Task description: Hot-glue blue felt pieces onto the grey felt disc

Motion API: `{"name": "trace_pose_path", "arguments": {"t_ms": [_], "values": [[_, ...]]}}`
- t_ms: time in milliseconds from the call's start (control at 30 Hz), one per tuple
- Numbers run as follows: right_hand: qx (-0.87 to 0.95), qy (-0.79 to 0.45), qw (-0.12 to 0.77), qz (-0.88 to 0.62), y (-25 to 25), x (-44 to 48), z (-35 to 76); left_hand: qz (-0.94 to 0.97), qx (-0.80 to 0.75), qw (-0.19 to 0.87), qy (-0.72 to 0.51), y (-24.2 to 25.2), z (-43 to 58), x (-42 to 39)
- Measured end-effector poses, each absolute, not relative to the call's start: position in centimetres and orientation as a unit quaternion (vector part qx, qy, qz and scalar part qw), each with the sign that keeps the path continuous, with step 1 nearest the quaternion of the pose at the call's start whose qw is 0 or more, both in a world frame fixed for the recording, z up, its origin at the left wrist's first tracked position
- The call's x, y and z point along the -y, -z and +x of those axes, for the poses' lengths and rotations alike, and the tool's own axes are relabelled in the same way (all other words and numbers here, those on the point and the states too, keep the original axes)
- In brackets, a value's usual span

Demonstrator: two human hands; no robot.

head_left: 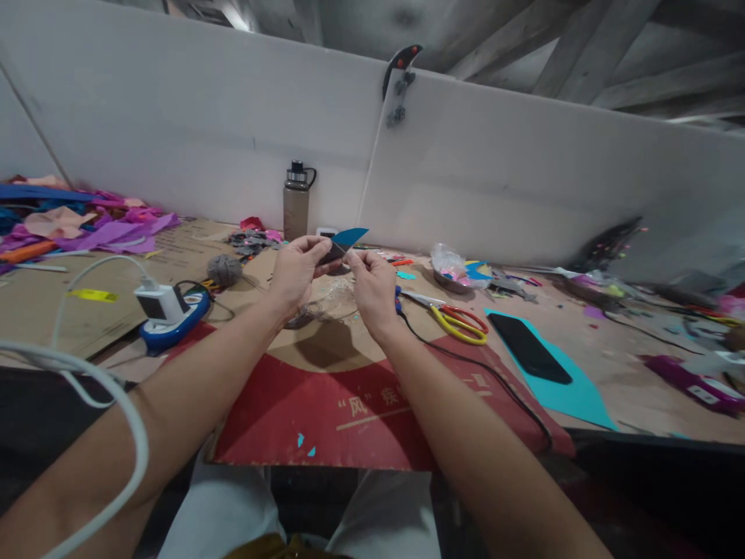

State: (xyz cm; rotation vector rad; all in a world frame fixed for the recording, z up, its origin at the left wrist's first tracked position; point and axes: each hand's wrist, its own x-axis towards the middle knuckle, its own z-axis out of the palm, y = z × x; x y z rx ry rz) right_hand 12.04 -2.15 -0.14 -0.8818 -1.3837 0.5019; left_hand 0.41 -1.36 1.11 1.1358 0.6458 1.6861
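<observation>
My left hand (298, 270) is closed, its thumb and fingers pinching a pointed, leaf-shaped piece (351, 236), blue at the tip and dark toward the hand. The piece is held above the work surface, tip to the right. My right hand (375, 291) is closed in a pinch at the lower edge of that piece; what lies between its fingertips is too small to make out. Under the hands is a red and tan cardboard sheet (279, 419). Scissors (459, 320) with red and yellow handles lie to the right of my right hand.
A bottle (296, 206) stands behind my left hand. Grey yarn (224, 269) and a blue power strip (174, 326) with a white charger sit left; a white cable (131, 435) crosses my left arm. A phone (528, 347) rests on a turquoise sheet (573, 396) at right.
</observation>
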Motion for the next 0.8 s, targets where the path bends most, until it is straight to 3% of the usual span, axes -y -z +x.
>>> {"name": "trace_pose_path", "arguments": {"t_ms": [433,800], "values": [[0.577,-0.187,0.673,-0.424,-0.18,1.89,12.7,0.463,-0.28,0.498,-0.678,-0.96,0.61,1.46],[0.573,-0.239,0.679,-0.392,-0.15,1.62,12.76,0.457,-0.273,0.532,-0.658,-1.33,0.43,1.75]]}}
